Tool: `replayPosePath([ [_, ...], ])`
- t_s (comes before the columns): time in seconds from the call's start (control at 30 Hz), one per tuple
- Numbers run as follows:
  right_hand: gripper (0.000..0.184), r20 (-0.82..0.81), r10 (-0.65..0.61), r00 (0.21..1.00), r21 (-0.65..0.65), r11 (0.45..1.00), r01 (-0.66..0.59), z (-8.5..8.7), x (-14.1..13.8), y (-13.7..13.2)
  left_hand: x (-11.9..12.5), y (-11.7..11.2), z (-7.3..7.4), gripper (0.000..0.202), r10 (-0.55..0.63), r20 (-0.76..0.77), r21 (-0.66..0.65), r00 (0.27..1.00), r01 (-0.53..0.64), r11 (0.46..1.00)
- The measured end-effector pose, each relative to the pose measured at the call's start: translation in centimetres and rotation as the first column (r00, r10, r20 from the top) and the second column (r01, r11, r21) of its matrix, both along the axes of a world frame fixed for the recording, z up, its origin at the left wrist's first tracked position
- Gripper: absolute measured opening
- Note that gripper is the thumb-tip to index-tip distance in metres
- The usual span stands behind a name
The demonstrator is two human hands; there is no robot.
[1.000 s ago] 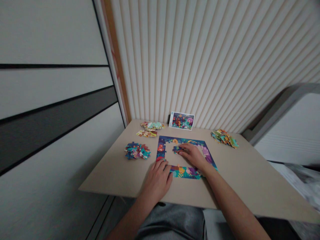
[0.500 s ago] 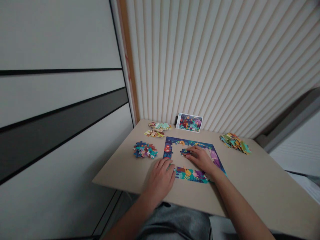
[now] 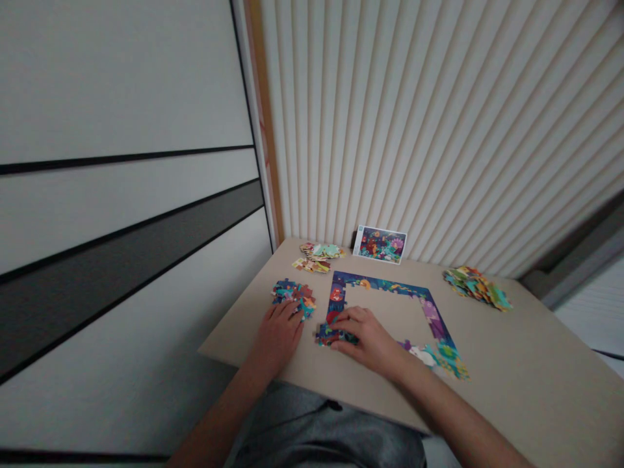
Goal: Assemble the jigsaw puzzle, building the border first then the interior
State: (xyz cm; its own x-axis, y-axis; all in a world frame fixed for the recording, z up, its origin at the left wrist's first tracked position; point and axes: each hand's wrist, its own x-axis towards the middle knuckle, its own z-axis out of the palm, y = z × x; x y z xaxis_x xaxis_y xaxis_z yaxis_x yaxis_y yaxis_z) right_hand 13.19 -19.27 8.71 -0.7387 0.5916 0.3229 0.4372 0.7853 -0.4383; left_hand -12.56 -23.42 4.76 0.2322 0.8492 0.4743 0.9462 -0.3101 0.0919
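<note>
On the table lies a jigsaw puzzle frame (image 3: pixel 441 328), a joined border with bare tabletop in its middle. My right hand (image 3: pixel 365 338) is over its lower left corner, fingers closed on a dark blue puzzle piece (image 3: pixel 324 334) that juts out left of the border. My palm and fingers hide part of the lower border there. To the left, my left hand (image 3: pixel 277 337) rests with fingers stretched at the near edge of a pile of blue, red and teal puzzle pieces (image 3: pixel 288 290). I see nothing held in it.
A picture card (image 3: pixel 381 245) of the colourful scene leans at the back of the table (image 3: pixel 238 331) by a pleated blind (image 3: pixel 331 130). More loose pieces (image 3: pixel 319 253) lie back left, and another heap (image 3: pixel 476 287) back right. A white panelled surface (image 3: pixel 121 260) rises on the left.
My right hand has moved from inside the frame to its lower left corner with a piece. My left hand has shifted left onto the pile. The view has tilted slightly.
</note>
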Motion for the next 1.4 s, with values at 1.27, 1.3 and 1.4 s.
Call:
replayPosePath([
  [1.27, 0.025, -0.138, -0.244, 0.960, -0.346, 0.920, 0.185, -1.2, -4.8, 7.6, -2.1, -1.4, -2.0, 0.018, -0.015, 0.303, -0.016, 0.953, 0.021, 1.000],
  [1.3, 0.027, -0.144, -0.215, 0.966, -0.381, 0.913, 0.146, -1.1, -4.7, 7.5, -2.1, -1.4, -2.0, 0.018, -0.010, 0.303, -0.018, 0.953, 0.016, 1.000],
  [1.4, 0.029, -0.144, -0.085, 0.986, -0.433, 0.901, 0.015, -0.5, -5.2, 6.6, -2.2, -1.3, -2.1, 0.018, 0.030, 0.300, -0.031, 0.953, -0.021, 0.999],
])
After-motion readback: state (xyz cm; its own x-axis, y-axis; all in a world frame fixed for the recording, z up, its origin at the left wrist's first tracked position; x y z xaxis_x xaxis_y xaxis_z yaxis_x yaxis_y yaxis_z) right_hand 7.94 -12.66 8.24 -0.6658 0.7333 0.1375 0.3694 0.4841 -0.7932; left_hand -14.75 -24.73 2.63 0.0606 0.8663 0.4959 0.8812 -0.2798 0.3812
